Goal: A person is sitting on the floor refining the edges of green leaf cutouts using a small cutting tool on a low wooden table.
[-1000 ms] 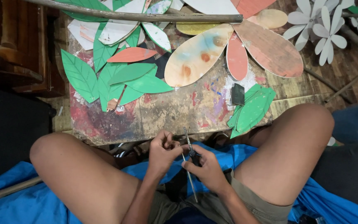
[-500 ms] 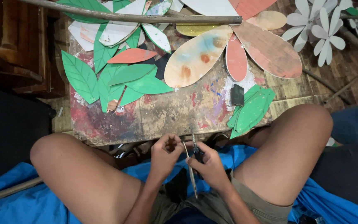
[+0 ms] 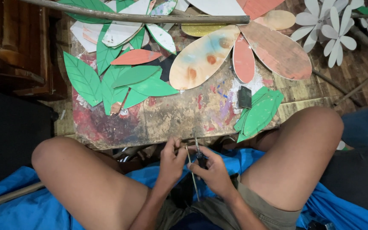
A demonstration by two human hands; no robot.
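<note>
I sit with knees spread before a paint-stained wooden board (image 3: 171, 119). My left hand (image 3: 171, 162) pinches the top of a thin stick or wire (image 3: 192, 179) that runs down between my legs. My right hand (image 3: 211, 170) grips small dark pliers (image 3: 199, 155), whose tips point up near the top of the stick. Both hands are close together, just below the board's near edge.
Green cut-out leaves (image 3: 120, 83) lie on the board's left, more green leaves (image 3: 260, 111) with a small dark block (image 3: 244, 97) on its right. Large painted petals (image 3: 205, 57) and a long pole (image 3: 150, 18) lie further off. White flower cut-outs (image 3: 329, 25) are top right. Blue sheet (image 3: 30, 204) lies beneath me.
My hands have shifted slightly, and the stick has tilted a little between them. The grip on stick and pliers stays the same.
</note>
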